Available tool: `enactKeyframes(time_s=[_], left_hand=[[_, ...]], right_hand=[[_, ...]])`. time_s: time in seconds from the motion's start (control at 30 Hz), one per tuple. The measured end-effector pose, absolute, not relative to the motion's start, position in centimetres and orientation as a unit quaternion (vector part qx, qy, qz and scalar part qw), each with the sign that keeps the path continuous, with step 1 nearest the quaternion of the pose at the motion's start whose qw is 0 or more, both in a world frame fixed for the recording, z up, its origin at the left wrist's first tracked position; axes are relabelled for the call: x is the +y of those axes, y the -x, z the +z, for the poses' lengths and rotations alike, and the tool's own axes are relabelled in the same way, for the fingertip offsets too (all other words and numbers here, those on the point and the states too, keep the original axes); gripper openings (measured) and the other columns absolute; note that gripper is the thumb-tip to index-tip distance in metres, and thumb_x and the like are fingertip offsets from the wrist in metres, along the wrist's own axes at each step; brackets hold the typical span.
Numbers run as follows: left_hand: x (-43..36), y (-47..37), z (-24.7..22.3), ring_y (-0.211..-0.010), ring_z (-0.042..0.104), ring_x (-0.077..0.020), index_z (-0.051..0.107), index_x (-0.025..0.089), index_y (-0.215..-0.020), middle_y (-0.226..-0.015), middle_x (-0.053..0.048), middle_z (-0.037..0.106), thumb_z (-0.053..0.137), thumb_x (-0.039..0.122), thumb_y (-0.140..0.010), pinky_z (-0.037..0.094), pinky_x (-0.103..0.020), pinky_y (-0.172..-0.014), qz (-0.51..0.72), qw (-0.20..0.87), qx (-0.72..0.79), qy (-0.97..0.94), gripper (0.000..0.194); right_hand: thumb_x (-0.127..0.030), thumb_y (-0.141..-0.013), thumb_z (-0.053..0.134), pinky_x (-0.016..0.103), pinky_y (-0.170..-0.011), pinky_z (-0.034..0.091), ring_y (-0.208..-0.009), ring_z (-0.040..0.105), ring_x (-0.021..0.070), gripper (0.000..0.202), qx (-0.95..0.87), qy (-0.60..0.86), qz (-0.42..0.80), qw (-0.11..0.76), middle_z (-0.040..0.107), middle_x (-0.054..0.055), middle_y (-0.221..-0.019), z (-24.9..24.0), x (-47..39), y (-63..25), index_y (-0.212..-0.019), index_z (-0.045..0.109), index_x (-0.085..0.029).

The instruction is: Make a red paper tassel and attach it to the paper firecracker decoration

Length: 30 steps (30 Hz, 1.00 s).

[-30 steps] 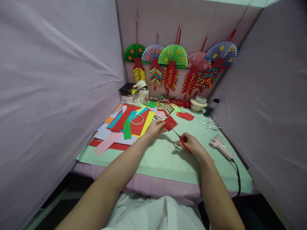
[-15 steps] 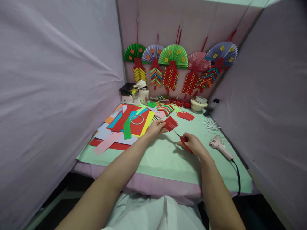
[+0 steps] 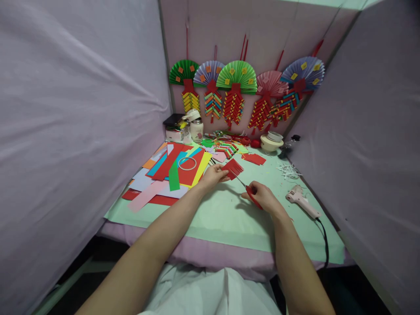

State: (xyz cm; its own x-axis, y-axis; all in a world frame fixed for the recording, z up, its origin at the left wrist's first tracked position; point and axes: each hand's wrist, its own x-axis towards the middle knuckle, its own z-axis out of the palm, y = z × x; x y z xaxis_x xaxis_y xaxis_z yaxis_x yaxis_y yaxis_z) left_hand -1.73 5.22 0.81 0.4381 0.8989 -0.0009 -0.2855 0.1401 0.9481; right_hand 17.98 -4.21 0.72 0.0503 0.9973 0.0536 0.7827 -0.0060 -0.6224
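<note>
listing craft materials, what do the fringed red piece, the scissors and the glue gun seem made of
Fringed red piece: likely matte paper, being thin and cut into narrow strips.
Scissors: slim greyish blades, probably metal; smooth red handle, probably plastic.
Glue gun: likely plastic; its pale body looks smooth.

Fringed paper (image 3: 231, 169) mid-frame is plain red, scissor handles (image 3: 253, 200) too, over a pale mint table cover (image 3: 226, 223). Up top, the pleated lime fan (image 3: 236, 77) has yellow squares with dark marks, I think (kinda blurry), and the dark green fan (image 3: 184, 72) has orange ones.
</note>
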Motion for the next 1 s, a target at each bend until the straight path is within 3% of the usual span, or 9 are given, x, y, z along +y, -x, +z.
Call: enactKeyframes(time_s=[0.57,0.8,1.0], left_hand=[[4.70,1.21,0.80,-0.079,0.066,-0.0141,0.055,0.011,-0.084,-0.086,-0.005,0.066,0.061,0.007,-0.078,0.053,-0.032,-0.081,0.403,0.701,0.329,-0.488,0.010],[4.88,1.27,0.49,-0.079,0.066,-0.0150,0.053,0.011,-0.086,-0.086,-0.006,0.066,0.067,0.011,-0.076,0.052,-0.032,-0.082,0.400,0.707,0.318,-0.489,0.017],[4.70,1.32,0.87,-0.074,0.065,-0.0123,0.053,0.011,-0.084,-0.082,-0.006,0.065,0.061,0.019,-0.082,0.053,-0.027,-0.077,0.398,0.726,0.307,-0.469,0.011]], right_hand=[[-0.052,-0.066,0.063,0.023,-0.050,0.030,-0.056,0.043,0.0123,0.035,-0.661,0.666,0.217,0.270,0.055,-0.002,-0.062,0.53,-4.22,-17.73,-0.068,0.050,-0.019],[-0.055,-0.065,0.063,0.023,-0.049,0.029,-0.054,0.041,0.0121,0.038,-0.650,0.674,0.219,0.273,0.053,-0.002,-0.057,0.60,-4.11,-17.70,-0.067,0.051,-0.019],[-0.058,-0.064,0.063,0.024,-0.050,0.030,-0.055,0.042,0.0126,0.041,-0.648,0.676,0.215,0.278,0.054,-0.002,-0.058,0.61,-4.03,-17.73,-0.065,0.049,-0.020]])
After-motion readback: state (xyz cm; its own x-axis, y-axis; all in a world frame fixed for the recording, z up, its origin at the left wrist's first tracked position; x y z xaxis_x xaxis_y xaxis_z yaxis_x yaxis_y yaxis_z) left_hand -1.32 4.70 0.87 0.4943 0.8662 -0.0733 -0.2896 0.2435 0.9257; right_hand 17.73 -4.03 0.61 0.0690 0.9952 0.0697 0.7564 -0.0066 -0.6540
